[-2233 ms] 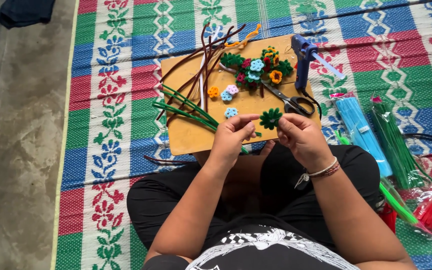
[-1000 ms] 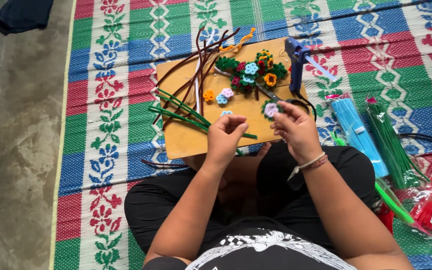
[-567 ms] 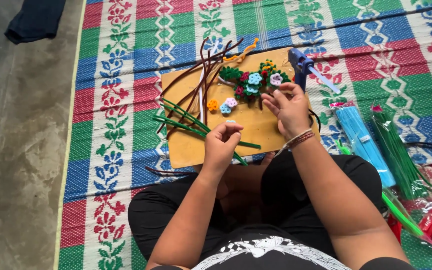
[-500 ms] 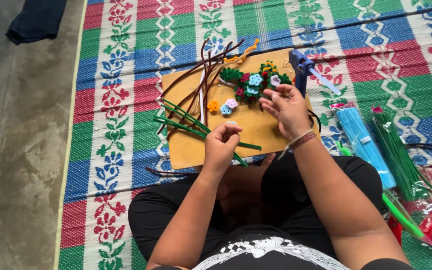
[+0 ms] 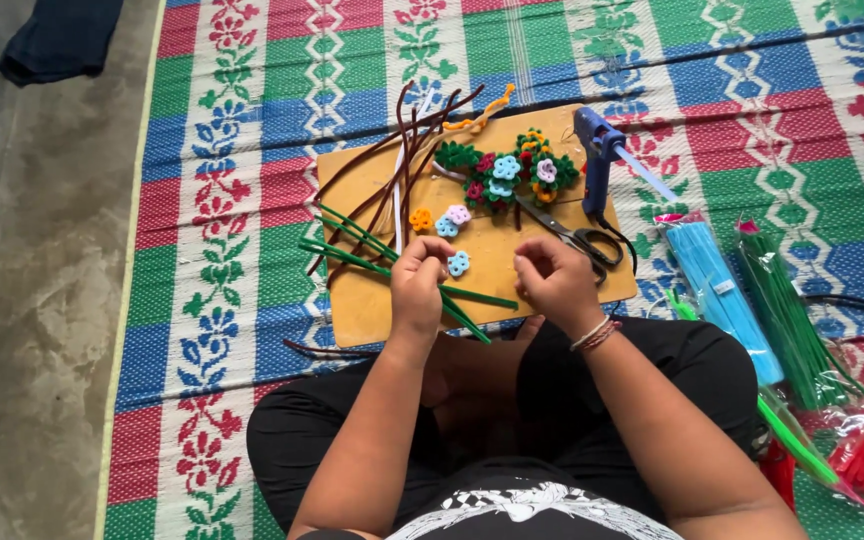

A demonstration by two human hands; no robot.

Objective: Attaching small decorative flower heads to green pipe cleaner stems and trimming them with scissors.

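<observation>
Head: small light-blue flower (image 5: 459,264), five-petalled

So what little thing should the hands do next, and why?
Probably pick up the small blue flower. It lies loose on the wooden board, right beside the left hand, and the right hand looks empty. The finished flower cluster sits further up the board, where it could go.

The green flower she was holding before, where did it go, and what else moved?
The right hand carried it up to the flower bunch, left it there and came back empty. The left hand now pinches a green stem beside a blue flower. The scissors, glue gun and board stayed put.
</observation>
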